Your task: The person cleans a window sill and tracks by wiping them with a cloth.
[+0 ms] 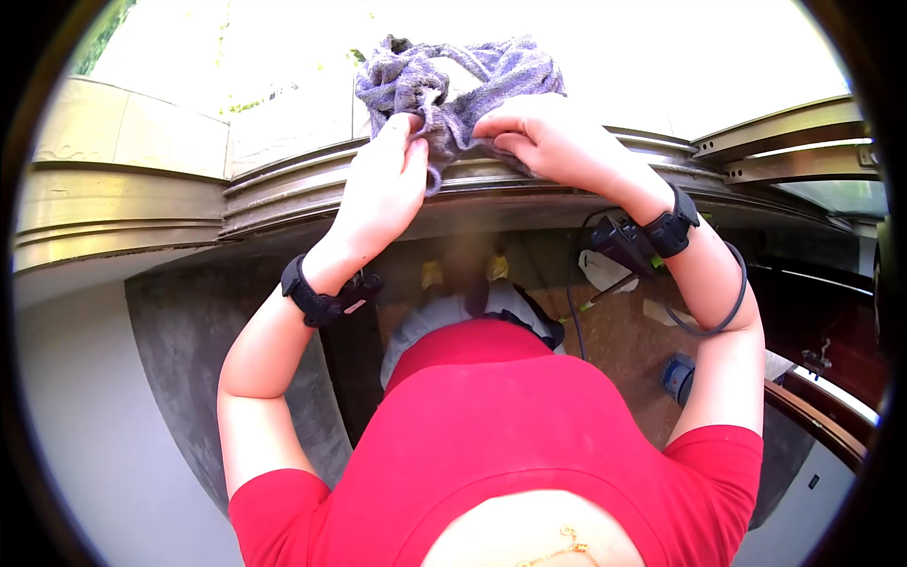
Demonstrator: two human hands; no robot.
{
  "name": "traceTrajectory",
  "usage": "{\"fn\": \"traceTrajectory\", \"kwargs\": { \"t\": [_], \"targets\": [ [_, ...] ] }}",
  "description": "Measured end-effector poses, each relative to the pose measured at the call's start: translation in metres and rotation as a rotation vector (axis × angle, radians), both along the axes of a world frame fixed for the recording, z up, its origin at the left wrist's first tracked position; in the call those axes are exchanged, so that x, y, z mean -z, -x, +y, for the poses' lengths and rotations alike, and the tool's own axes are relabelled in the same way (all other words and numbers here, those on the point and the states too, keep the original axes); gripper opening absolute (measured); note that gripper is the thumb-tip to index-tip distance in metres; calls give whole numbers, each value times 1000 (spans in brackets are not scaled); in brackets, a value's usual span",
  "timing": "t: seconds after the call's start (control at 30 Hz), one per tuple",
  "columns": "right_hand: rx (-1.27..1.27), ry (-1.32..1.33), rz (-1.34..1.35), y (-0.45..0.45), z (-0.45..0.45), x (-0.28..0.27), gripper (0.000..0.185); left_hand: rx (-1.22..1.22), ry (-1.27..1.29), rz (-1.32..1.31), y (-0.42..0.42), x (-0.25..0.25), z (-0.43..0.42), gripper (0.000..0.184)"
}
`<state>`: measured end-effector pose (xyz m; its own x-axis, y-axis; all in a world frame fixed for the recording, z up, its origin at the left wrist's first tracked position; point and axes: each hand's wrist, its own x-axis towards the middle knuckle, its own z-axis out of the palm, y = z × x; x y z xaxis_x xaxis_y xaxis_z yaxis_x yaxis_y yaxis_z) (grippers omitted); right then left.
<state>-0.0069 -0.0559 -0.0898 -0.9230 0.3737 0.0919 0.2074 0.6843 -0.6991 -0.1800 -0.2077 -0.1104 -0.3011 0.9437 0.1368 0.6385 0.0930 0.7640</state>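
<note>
"Where's the heathered knit cloth (515, 71) sitting?"
"It's bunching just beyond the fingers! Left hand (383, 175) and right hand (557, 137) are pinching its near edge, closing snugly, apparently steadying it between them."

I note strong daylight entering from the top of the view, where the background is burnt out to white. Glare pales the left hand (392, 175) and right hand (539, 132); the texture of the cloth (515, 71) is legible. Below the window track (293, 196) I find the floor (609, 364) dim and shadowed, with a hazy blur near the shoes (432, 274). The shirt (510, 425) records as saturated red. Wide-angle distortion bows the track; black vignetting rounds the corners.
</note>
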Motion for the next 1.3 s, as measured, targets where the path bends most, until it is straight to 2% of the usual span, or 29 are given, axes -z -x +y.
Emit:
{"fn": "traceTrajectory", "kwargs": {
  "t": [0.07, 0.1, 0.13, 0.2, 0.27, 0.4, 0.47, 0.5, 0.67, 0.87, 0.93, 1.07, 1.17, 1.23, 1.27, 1.3],
  "targets": [
    [-210, -364, -3, 1, 3, 2, 33, -130, -136, -27, 7, -1, -8, 25],
    [-263, -376, -68, 2, 3, -4, 44, -176, -188, -93, 13, 0, -10, 24],
    [-275, -381, -72, 4, 6, -4, 44, -191, -189, -115, 19, -1, -15, 23],
    [-360, -543, -33, 10, 12, -3, 48, -250, -194, 5, 27, -7, -25, 23],
    [-432, -617, -19, 17, 14, -7, 48, -287, -203, -50, 34, -1, -30, 23],
    [-540, -736, 16, 29, 15, -19, 42, -346, -264, -78, 39, 13, -35, 24],
    [-601, -781, -63, 34, 13, -22, 40, -332, -266, 21, 38, 14, -35, 24],
    [-583, -774, 9, 38, 10, -21, 14, -352, -295, 17, 35, 13, -34, 24],
    [-625, -735, 13, 47, 7, -21, 16, -385, -238, 29, 28, 8, -36, 23],
    [-622, -703, -111, 50, 9, -22, 12, -394, -227, 34, 25, 5, -36, 20],
    [-781, -807, -101, 52, 12, -25, 11, -405, -217, 113, 25, 6, -36, 20],
    [-851, -869, -144, 58, 16, -26, 9, -415, -224, 156, 24, 6, -34, 20],
    [-963, -851, -88, 57, 23, -25, 5, -430, -240, 244, 22, 7, -35, 20],
    [-714, -671, -122, 47, 31, -33, 13, -428, -207, 261, 23, 5, -36, 20],
    [-557, -419, 22, 39, 51, -18, 29, -437, -212, 260, 23, 4, -36, 20],
    [-327, -109, -110, 35, 77, -27, 33, -437, -202, 259, 23, 3, -36, 20]
  ]
}}
